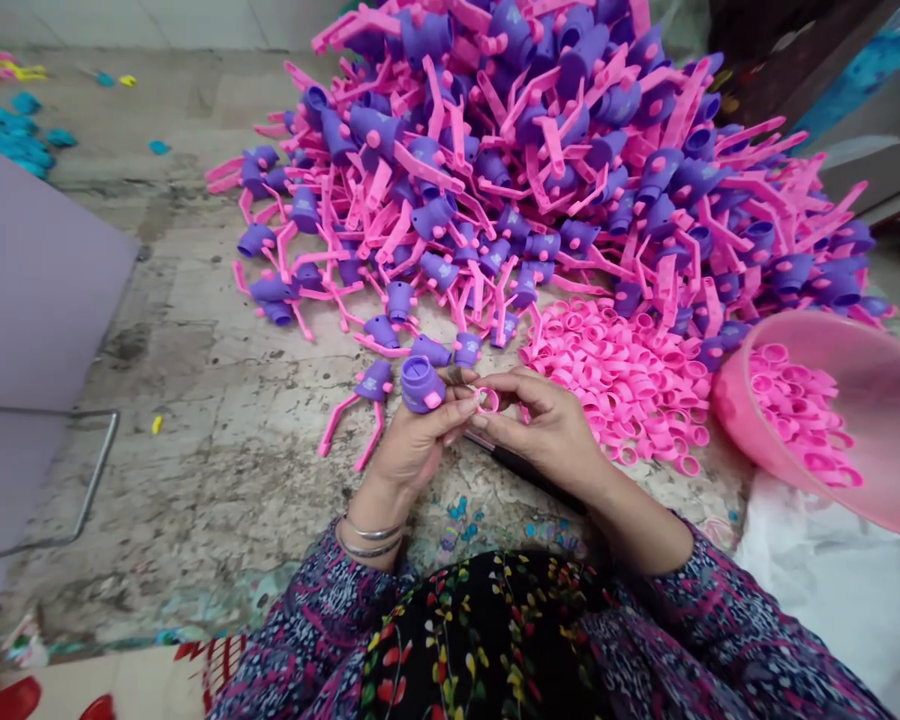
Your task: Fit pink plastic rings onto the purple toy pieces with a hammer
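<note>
My left hand (412,450) is closed around a purple plastic toy piece (421,385), a hollow tapered part with a pink knob on its side. Its open round end faces up. In the fingertips of my right hand (544,420) is a small pink ring (486,399), which my left thumb tip also meets. The ring is beside the purple piece, apart from its open end. Under my right hand lies a dark-handled tool (529,470), partly hidden. Just left of my left hand rests a purple piece with two pink limbs (375,380).
A large heap of purple pieces with pink limbs (495,170) spreads across the back. Loose pink rings (630,390) are piled to the right, beside a pink bowl (892,400) containing more rings. A lilac panel (37,300) and a bent metal rod (97,480) stand at left.
</note>
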The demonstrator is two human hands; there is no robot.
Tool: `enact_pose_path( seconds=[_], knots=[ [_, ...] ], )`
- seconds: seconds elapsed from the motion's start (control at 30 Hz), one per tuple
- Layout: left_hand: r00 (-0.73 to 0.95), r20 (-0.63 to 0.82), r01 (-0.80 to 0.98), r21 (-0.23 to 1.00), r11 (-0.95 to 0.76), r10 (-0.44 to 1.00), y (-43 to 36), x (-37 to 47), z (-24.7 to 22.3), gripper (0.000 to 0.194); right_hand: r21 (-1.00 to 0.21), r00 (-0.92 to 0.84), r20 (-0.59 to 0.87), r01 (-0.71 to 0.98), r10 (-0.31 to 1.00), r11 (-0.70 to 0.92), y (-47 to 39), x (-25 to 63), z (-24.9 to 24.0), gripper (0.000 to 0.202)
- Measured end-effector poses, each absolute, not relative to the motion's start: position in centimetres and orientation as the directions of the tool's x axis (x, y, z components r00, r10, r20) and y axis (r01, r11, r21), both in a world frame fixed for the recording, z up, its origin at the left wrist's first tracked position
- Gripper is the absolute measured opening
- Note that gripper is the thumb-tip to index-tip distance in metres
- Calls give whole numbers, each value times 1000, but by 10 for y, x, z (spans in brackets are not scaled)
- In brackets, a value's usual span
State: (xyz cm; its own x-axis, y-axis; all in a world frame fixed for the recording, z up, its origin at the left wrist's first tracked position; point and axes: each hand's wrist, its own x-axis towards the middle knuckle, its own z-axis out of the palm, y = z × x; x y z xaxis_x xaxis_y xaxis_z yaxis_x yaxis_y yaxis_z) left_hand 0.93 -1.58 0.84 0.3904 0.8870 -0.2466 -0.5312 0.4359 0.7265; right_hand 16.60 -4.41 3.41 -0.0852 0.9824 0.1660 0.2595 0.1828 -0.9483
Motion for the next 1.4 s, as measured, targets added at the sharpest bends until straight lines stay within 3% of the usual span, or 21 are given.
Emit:
enact_pose_path(
  seconds=[0.3, 0.73, 1.1, 1.4],
  knots=[
    [334, -264, -586, 694, 418, 905, -12, 8, 11, 29, -930, -119, 261, 235, 958, 282, -28, 163, 23, 24],
    [283, -239, -541, 760, 361, 929, -11, 9, 3, 34, -949, -255, 247, 132, 935, 287, -20, 171, 15, 27],
    [342, -279, -513, 745, 427, 897, -16, 10, 2, 40, -901, -168, 355, 202, 920, 384, -26, 175, 10, 27],
    [375, -299, -546, 694, 470, 877, -15, 9, 4, 43, -890, -254, 336, 230, 907, 394, -26, 175, 7, 29]
  ],
)
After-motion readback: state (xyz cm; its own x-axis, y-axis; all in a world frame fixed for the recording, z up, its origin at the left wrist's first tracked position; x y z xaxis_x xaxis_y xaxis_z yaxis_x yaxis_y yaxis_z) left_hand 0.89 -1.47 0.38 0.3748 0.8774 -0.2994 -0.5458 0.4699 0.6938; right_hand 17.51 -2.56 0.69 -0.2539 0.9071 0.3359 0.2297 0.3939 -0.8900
